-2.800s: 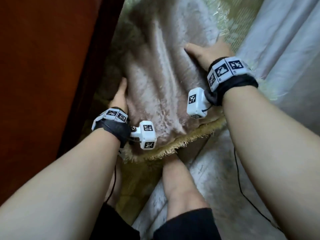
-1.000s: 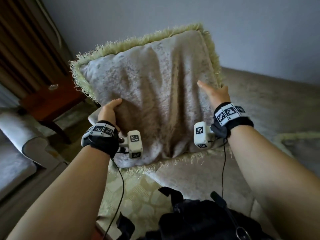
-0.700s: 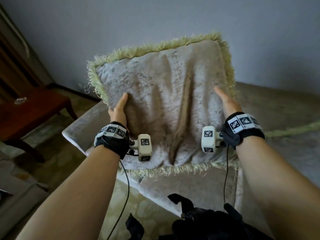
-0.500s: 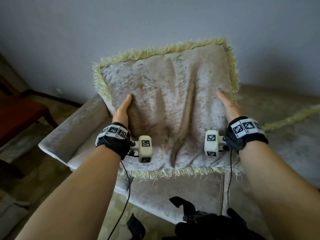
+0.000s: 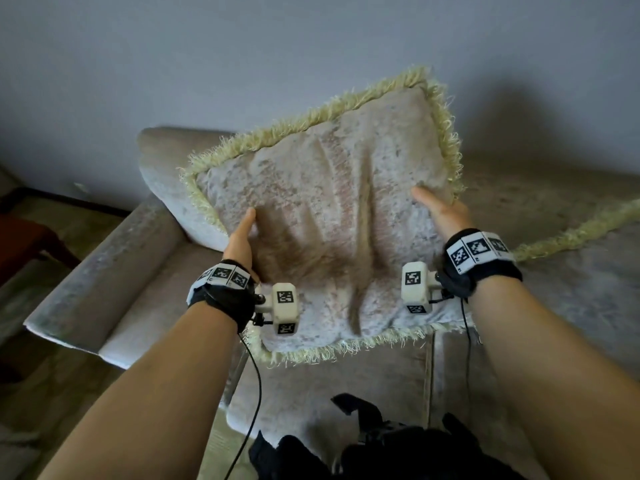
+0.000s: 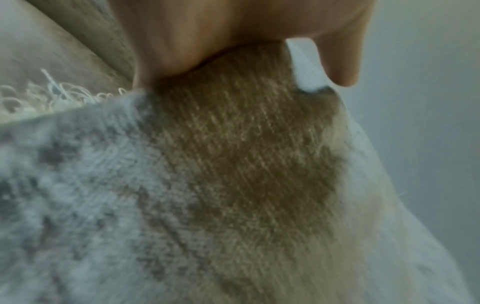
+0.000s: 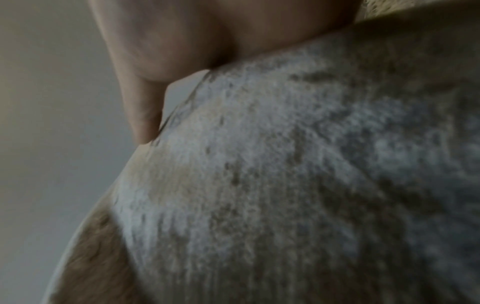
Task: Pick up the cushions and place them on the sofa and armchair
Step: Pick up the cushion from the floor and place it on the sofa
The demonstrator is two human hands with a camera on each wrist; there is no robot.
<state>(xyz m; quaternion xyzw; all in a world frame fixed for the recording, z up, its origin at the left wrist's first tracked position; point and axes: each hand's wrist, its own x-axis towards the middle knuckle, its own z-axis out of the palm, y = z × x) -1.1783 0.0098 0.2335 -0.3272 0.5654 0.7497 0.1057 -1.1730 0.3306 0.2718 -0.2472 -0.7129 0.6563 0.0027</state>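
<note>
Wide shot first: the sofa (image 5: pixel 571 299) fills the right and far side of the head view, its pale velvet seat running out to the right edge, with its left armrest (image 5: pixel 104 271) angling toward the near left. A dark wooden side table (image 5: pixel 24 237) just peeks in at the far left edge.

Centre stage is the cushion (image 5: pixel 325 209), big, square, trimmed in shaggy yellow-green fringe, and it is up in the air, tilted, hanging above the sofa's left end by the armrest. It does not look set down yet. The person's left hand (image 5: pixel 240 237) grips its left side, thumb laid across the near face, and the left wrist view shows the palm sunk into the velvet. The right hand (image 5: pixel 440 211) clamps the right edge the same way, thumb on the front, the other fingers out of sight behind.

Further right, a strip of the same fringe (image 5: pixel 571 233) lies across the seat; that may be another cushion already in place, but too little shows to say.

So, by these views: one cushion lifted and over its target, the lowering and letting go to come. The armchair is out of sight, so its share looks undone.
</note>
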